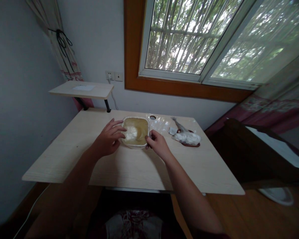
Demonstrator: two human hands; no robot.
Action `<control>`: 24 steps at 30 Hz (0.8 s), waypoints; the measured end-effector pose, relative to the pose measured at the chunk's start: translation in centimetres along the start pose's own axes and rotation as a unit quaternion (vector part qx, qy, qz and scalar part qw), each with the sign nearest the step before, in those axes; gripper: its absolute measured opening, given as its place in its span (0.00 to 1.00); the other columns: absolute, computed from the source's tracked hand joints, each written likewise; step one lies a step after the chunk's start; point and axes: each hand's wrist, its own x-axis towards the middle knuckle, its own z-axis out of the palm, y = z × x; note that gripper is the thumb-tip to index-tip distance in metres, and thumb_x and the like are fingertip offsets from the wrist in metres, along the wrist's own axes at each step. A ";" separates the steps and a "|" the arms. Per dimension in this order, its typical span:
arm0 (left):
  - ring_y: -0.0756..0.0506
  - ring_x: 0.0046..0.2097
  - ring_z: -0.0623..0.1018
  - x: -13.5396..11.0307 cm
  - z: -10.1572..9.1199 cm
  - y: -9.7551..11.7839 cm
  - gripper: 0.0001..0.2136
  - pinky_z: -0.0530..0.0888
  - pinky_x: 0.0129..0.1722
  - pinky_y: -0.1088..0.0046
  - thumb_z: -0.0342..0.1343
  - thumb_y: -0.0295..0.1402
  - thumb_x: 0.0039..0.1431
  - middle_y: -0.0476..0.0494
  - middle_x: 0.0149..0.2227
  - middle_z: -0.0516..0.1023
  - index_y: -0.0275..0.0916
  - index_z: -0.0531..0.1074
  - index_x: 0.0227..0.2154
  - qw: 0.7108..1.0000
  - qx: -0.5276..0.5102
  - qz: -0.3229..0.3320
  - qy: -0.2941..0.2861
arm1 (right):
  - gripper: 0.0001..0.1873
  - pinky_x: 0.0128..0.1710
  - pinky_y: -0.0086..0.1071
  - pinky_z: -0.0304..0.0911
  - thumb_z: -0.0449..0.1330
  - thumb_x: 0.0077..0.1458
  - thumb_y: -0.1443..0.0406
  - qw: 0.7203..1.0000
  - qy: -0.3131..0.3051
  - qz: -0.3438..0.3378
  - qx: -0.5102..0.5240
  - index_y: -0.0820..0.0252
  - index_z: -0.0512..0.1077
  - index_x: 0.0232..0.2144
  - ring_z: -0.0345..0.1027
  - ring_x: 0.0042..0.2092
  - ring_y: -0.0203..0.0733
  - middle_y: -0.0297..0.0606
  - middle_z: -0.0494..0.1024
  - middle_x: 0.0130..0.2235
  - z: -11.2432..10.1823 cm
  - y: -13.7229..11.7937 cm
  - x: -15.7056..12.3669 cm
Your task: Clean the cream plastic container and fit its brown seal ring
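A square container with a pale rim and yellowish inside faces me above the middle of the table. My right hand pinches its right side, thumb over the rim and fingers behind. At the left side is my left hand, its fingers spread apart and the tips reaching over the rim. A bright patch shows inside the container; I cannot tell whether it is shine or contents. To the right lies a clear plastic bundle on a reddish-brown board, with a greyish twisted end pointing back.
The light wooden table has a round cable hole near its back edge. A small raised shelf stands at the back left with a paper on it. A window and wall sockets are behind. A dark piece of furniture stands right.
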 end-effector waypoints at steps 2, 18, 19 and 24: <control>0.39 0.64 0.67 0.2 -0.2 0.6 0.12 0.54 0.68 0.41 0.54 0.24 0.56 0.45 0.48 0.79 0.43 0.75 0.40 1.000 -0.016 0.012 -0.006 | 0.06 0.27 0.28 0.62 0.57 0.56 0.62 1.000 0.000 -0.001 0.001 0.55 0.64 0.29 0.72 0.23 0.38 0.28 0.75 0.19 0.0 -0.2 -0.1; 0.48 0.42 0.79 1.1 2.1 2.3 0.09 0.52 0.70 0.45 0.52 0.29 0.66 0.47 0.37 0.82 0.41 0.78 0.39 0.995 0.032 0.056 -0.078 | 0.15 0.26 0.29 0.62 0.62 0.57 0.52 0.992 0.078 -0.084 -0.055 0.55 0.65 0.36 0.66 0.26 0.35 0.31 0.72 0.31 -0.7 0.0 -0.4; 0.48 0.42 0.79 1.1 2.1 2.4 0.09 0.51 0.70 0.45 0.52 0.28 0.66 0.48 0.37 0.82 0.41 0.78 0.38 0.995 0.036 0.057 -0.080 | 0.16 0.28 0.30 0.64 0.63 0.57 0.53 0.986 0.087 -0.121 -0.075 0.55 0.66 0.38 0.66 0.28 0.35 0.34 0.72 0.35 -0.9 -0.2 -0.6; 0.48 0.41 0.79 1.1 2.1 2.4 0.09 0.51 0.70 0.45 0.52 0.29 0.65 0.48 0.35 0.82 0.41 0.78 0.37 0.995 0.039 0.044 -0.075 | 0.16 0.45 0.38 0.70 0.64 0.58 0.57 0.930 -0.044 -0.310 -0.194 0.52 0.73 0.48 0.71 0.48 0.45 0.45 0.72 0.53 -1.5 -0.8 -1.3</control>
